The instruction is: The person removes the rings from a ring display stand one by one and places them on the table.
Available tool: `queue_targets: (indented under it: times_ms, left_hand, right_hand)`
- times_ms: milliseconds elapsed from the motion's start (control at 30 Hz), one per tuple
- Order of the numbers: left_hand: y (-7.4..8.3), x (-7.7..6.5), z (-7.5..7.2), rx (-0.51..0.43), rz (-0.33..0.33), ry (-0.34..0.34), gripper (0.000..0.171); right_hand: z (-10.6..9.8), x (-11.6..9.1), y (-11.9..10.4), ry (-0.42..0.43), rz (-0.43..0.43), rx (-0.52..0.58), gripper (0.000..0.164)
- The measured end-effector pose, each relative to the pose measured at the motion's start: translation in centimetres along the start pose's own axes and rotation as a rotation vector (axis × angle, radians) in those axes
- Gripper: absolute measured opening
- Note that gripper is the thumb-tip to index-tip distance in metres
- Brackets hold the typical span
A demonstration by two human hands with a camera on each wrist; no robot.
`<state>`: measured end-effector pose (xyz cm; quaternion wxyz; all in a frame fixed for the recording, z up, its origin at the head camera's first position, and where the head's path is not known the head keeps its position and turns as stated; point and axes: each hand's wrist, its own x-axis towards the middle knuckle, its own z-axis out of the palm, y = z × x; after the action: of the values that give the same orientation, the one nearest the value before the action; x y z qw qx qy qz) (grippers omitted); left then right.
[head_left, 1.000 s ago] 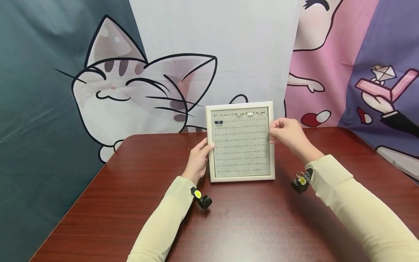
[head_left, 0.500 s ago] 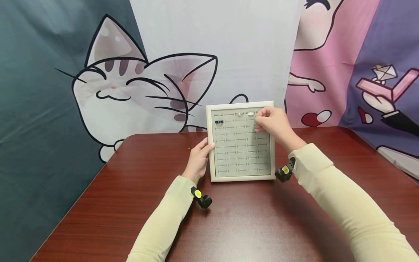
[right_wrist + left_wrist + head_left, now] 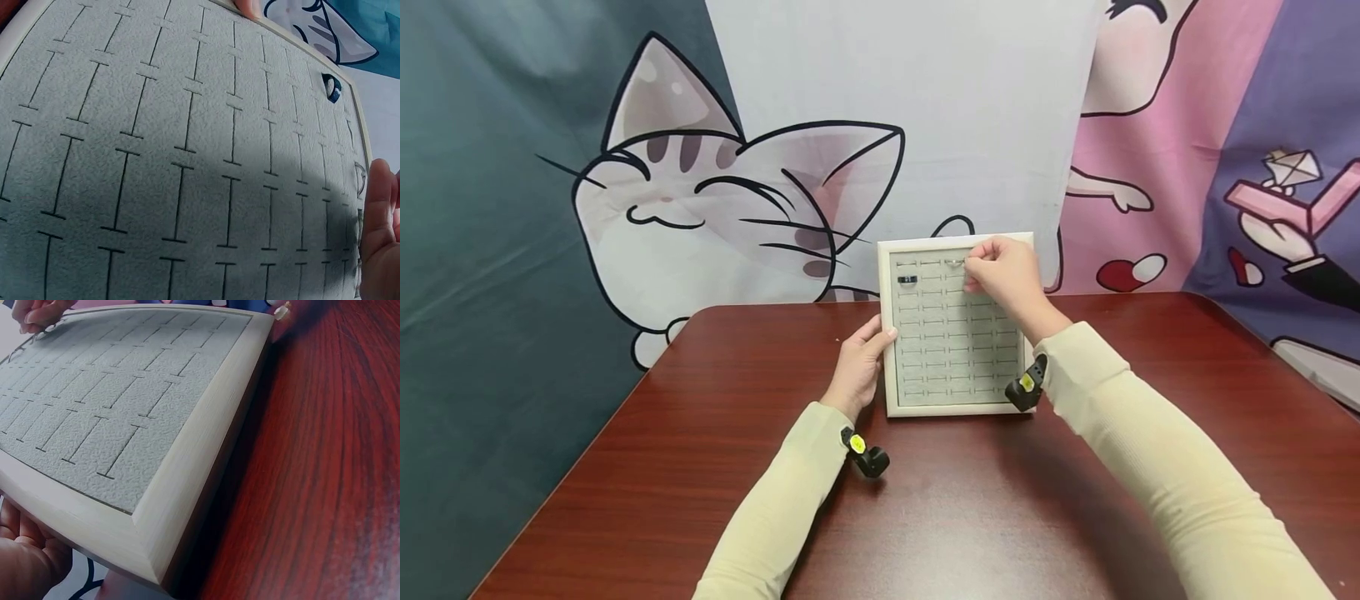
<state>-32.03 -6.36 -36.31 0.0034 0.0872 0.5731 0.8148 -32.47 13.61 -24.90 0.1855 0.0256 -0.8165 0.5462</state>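
One display frame (image 3: 958, 411), head view: stands on the tabletop (image 3: 700, 467), long axis up, slots (image 3: 958, 337) running crosswise. Left hand (image 3: 857, 362) grips its left edge, thumb on the front. Right hand (image 3: 1009, 271) is at the top row, thumb and index tips close together; can't tell if anything is pinched. Pale ring (image 3: 954, 264) sits in the top row, just left of those fingertips. Key relation: right hand is clearly nearer the pale ring; left hand is lower, well apart. Dark ring (image 3: 907, 280) is in the second row, far left.

Left wrist: right fingertips at the ring row, contact unclear.

Right wrist: pale ring just beside the fingers; dark ring farther off, toward the left edge.
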Motion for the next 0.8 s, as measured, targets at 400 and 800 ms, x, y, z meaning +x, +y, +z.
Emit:
queue_targets:
  times_ms: [400, 800]
  left_hand:
    - [-0.1, 0.0, -0.1, -0.009, -0.011, 0.005, 0.039]
    - [-0.2, 0.3, -0.2, -0.009, -0.012, 0.005, 0.039]
  right_hand:
    - [1.2, -0.1, -0.9, 0.007, -0.070, -0.230, 0.006]
    - [1.7, -0.2, -1.3, 0.027, -0.121, -0.343, 0.006]
